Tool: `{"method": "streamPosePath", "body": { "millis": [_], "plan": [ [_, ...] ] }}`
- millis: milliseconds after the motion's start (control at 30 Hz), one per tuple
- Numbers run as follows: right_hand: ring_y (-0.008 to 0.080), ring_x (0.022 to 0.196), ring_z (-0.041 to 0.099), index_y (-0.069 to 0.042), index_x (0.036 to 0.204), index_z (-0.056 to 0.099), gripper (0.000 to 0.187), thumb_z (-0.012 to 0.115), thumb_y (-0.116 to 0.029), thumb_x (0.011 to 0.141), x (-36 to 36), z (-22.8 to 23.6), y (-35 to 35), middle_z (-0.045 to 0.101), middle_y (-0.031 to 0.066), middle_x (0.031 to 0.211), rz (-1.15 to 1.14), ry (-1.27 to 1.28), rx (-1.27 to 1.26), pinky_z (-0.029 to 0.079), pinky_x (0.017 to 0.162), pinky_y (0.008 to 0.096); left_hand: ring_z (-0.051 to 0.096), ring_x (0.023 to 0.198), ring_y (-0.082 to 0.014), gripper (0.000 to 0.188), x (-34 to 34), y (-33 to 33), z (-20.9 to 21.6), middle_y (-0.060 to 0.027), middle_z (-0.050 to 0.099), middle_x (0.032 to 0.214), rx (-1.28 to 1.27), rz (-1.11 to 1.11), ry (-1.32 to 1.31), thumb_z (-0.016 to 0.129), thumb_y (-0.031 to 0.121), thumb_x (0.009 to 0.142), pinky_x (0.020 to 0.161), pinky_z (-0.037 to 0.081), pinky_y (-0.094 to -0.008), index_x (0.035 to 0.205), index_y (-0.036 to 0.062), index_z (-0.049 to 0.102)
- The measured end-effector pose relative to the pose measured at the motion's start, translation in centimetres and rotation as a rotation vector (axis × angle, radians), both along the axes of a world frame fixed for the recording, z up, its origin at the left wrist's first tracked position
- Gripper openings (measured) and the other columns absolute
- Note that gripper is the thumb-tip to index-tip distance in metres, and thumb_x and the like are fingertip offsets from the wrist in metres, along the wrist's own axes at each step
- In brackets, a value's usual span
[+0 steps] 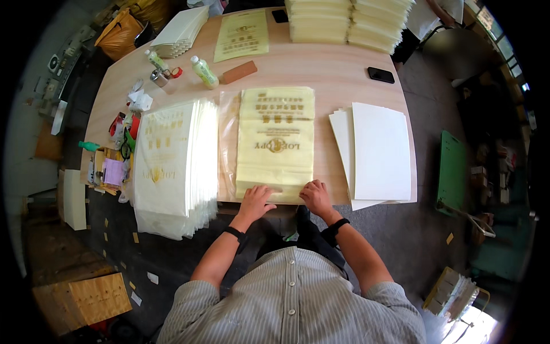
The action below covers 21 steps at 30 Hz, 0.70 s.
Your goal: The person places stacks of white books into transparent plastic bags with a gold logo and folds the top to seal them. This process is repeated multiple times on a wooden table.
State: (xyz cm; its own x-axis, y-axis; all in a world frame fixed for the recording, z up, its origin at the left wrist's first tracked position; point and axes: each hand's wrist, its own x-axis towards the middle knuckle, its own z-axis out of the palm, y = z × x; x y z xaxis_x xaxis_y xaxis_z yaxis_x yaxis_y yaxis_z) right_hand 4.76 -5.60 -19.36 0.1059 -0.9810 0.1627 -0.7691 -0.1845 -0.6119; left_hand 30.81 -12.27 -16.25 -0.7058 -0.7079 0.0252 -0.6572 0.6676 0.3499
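Observation:
In front of me a pale yellow printed plastic bag (pixel 276 123) lies flat on the table, its print upside down to me. My left hand (pixel 255 202) rests at the bag's near left corner, fingers spread and thumb apart. At the near right corner my right hand (pixel 317 198) has its fingers curled over the bag's edge, and seems to pinch it. A clear plastic sheet or bag (pixel 228 143) shows along the yellow bag's left side. Left of that stands a thick stack of filled, printed bags (pixel 163 155), overhanging the table's near edge. White boards or paper stacks (pixel 382 152) lie to the right.
At the back are tall piles of yellow bags (pixel 321 23), a white stack (pixel 182 28) and a yellow sheet (pixel 243 35). A brown block (pixel 239 72), bottle (pixel 204 71), metal can (pixel 159 78) and phone (pixel 381 75) sit on the table (pixel 338 77). Another person (pixel 444 14) is at far right.

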Motion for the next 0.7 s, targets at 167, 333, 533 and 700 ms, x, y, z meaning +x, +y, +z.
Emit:
{"method": "streamPosePath", "body": {
  "millis": [167, 333, 533, 700],
  "plan": [
    [0.0277, 0.095, 0.054, -0.008, 0.084, 0.064, 0.008, 0.064, -0.017, 0.084, -1.0, 4.6, -3.4, 0.06, 0.0069, 0.087, 0.087, 0.042, -0.081, 0.04, 0.082, 0.0404, 0.059, 0.101, -0.0233, 0.03, -2.1, -0.6, 1.0, -0.0024, 0.065, 0.101, -0.188, -0.042, 0.081, 0.069, 0.019, 0.08, 0.088, 0.045, -0.0384, 0.109, 0.0139, 0.069],
    [0.0296, 0.089, 0.054, -0.006, 0.085, 0.062, 0.007, 0.066, -0.012, 0.085, -1.8, 9.2, -6.4, 0.059, 0.0096, 0.086, 0.057, -0.094, -0.269, 0.04, 0.079, 0.0416, 0.066, 0.079, -0.0209, 0.01, -3.0, -3.0, 3.5, -0.0003, 0.068, 0.08, -0.151, 0.034, 0.196, 0.071, 0.021, 0.079, 0.062, 0.051, -0.0351, 0.078, 0.012, 0.068],
    [0.0184, 0.072, 0.059, 0.001, 0.092, 0.061, 0.016, 0.066, -0.015, 0.093, -0.4, 12.2, -0.9, 0.063, 0.0114, 0.088, 0.148, -0.524, 0.124, 0.045, 0.062, 0.0324, 0.065, 0.066, -0.0251, 0.036, -5.9, -7.6, 8.6, -0.0101, 0.066, 0.07, 0.387, 0.364, 0.281, 0.083, 0.034, 0.073, 0.062, 0.051, -0.0357, 0.076, 0.0032, 0.065],
    [0.0118, 0.079, 0.061, -0.001, 0.105, 0.067, 0.038, 0.059, -0.037, 0.099, 3.6, 10.8, -3.9, 0.068, 0.0012, 0.093, -0.155, -1.204, 0.534, 0.047, 0.067, 0.0267, 0.062, 0.066, -0.0166, 0.023, -7.2, -9.9, 11.0, -0.0068, 0.068, 0.073, 0.57, 0.024, 0.232, 0.078, 0.02, 0.077, 0.063, 0.051, -0.0299, 0.085, 0.0006, 0.069]
  ]
}}
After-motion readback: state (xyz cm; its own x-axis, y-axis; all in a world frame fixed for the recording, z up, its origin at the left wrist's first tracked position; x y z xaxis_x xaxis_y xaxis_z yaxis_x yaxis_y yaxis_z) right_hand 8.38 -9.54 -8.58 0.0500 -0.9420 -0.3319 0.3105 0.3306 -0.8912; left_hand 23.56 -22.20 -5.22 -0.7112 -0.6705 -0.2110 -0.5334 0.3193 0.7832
